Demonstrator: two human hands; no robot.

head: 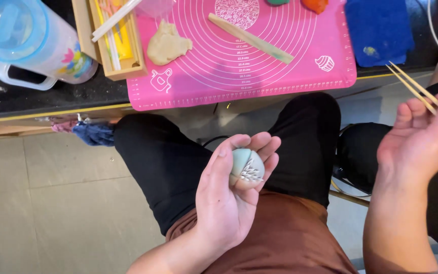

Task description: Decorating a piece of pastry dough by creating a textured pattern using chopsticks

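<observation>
Left hand [229, 198] cups a pale blue-green clay ball [246, 166] with white leaf marks, over the lap. Right hand [422, 139] holds thin wooden sticks [415, 86]. Pink mat [259, 71] overhangs the worktop's near edge.

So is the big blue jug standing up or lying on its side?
Lying down: the jug rests sideways on the dark table, handle against the tabletop.

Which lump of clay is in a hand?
The pale blue-green ball with white petal marks, cupped in the left hand. The beige lump lies on the pink mat.
</observation>
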